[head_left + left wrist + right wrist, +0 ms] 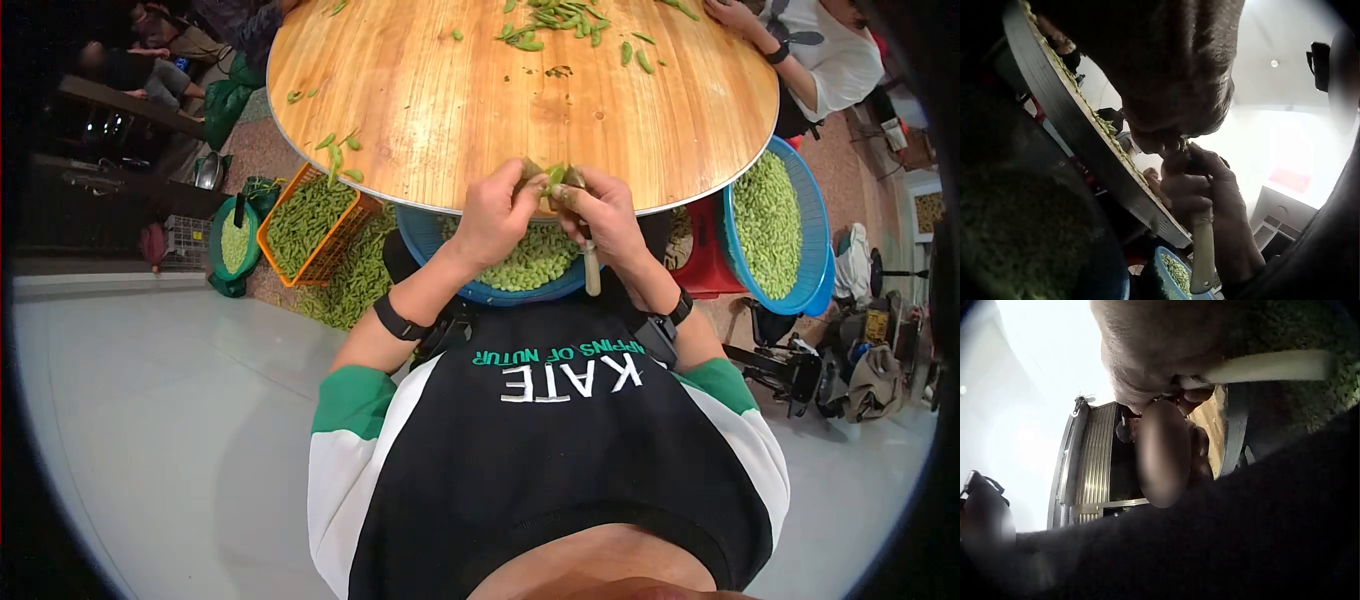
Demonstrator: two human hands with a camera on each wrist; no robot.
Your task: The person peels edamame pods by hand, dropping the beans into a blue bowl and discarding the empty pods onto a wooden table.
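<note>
Both hands meet at the near edge of the round wooden table (420,120). The left hand (497,215) pinches a green pod (556,176) between thumb and fingers. Fingers of the right hand (608,222) touch the same pod and curl round a tool with a pale handle (592,270), which points down toward the body. In the left wrist view the handle (1203,256) hangs below the right hand (1191,194); the tool's other end is hidden by fingers. Under the hands stands a blue basket (520,296) of shelled green beans (535,258).
Pods (555,18) lie scattered on the table. An orange crate (333,243) of pods stands at left, with loose pods (358,285) beside it. At right is another blue basket (822,225) of beans. Another person's arm (795,72) rests at the table's far right.
</note>
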